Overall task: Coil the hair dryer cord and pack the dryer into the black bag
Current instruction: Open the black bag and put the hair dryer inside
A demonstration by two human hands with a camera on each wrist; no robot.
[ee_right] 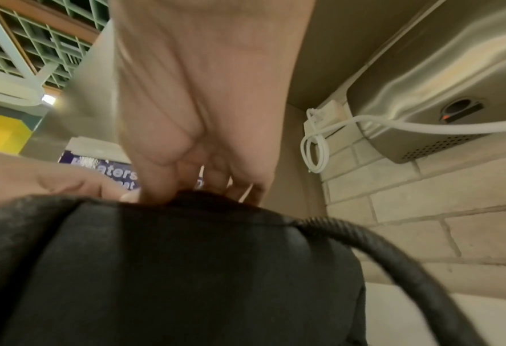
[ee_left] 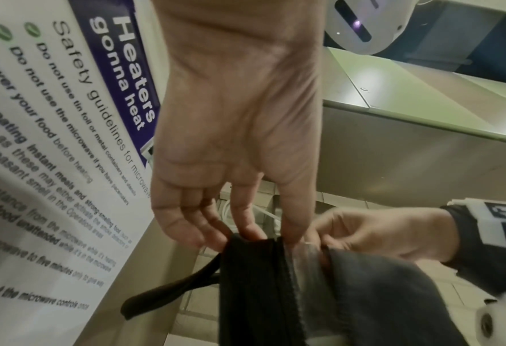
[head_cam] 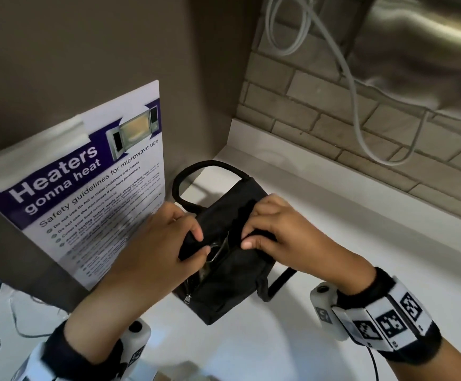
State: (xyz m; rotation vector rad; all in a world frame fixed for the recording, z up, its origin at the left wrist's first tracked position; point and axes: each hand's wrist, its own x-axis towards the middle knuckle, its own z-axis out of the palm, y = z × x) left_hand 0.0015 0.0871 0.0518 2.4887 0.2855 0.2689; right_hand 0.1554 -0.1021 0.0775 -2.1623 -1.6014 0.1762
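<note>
The black bag [head_cam: 223, 259], upright on the counter [head_cam: 361, 243] at 6 o'clock from the wall dryer [head_cam: 421, 50], is pinched at opposite rims by left hand [head_cam: 166, 237] and right hand [head_cam: 276, 229], presumably to spread its mouth; the hair dryer cannot be made out.

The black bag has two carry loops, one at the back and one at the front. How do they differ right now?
The back handle arches up in a full open loop beside the microwave safety poster; the front handle droops low down the black bag, mostly hidden behind it. The back one sits beyond the left hand and right hand; the front one lies nearer the person. Both are black cord-like straps, and neither is held: each grip pinches the bag's top edge.
</note>
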